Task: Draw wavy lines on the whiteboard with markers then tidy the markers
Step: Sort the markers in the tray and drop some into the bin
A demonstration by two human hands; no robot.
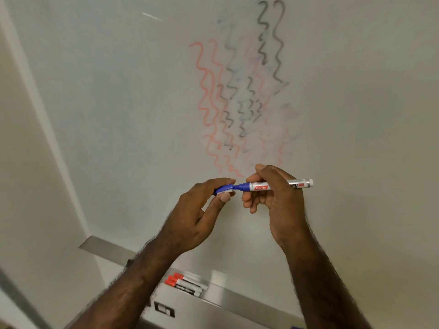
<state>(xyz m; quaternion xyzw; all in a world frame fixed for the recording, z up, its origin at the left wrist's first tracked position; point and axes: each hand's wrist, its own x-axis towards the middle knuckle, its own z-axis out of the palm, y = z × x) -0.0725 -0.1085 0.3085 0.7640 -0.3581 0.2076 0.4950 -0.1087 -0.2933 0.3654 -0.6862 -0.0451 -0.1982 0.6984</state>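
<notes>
Pinching with our fingertips (255, 169), we hold a blue marker (273, 185) level at the centre of the frame, just in front of the whiteboard (118, 91). Our right hand (275, 198) curls its fingers round the silver barrel, thumb on top, so the blue tip end points toward the left of the frame and the grey back end sticks out past the hand on the right. A red label on the barrel reads "Rorito". Our left hand (202, 210) pinches the blue cap (224, 188) between thumb and forefinger; the mouth of the cap sits right at the marker's tip, and we cannot tell whether the two are touching. Both forearms reach up from the bottom of the frame.

Above the hands, in the upper middle of the frame, the board carries several wavy lines (237, 91) running top to bottom: red ones on the left side of the cluster, black ones in the middle and upper right, with faint smeared traces of blue and red among them.

Below the hands, along the board's lower edge, runs a metal tray (107, 248). Three red-capped markers (185, 283) lie side by side on it, in the lower middle of the frame, partly hidden behind our left forearm
</notes>
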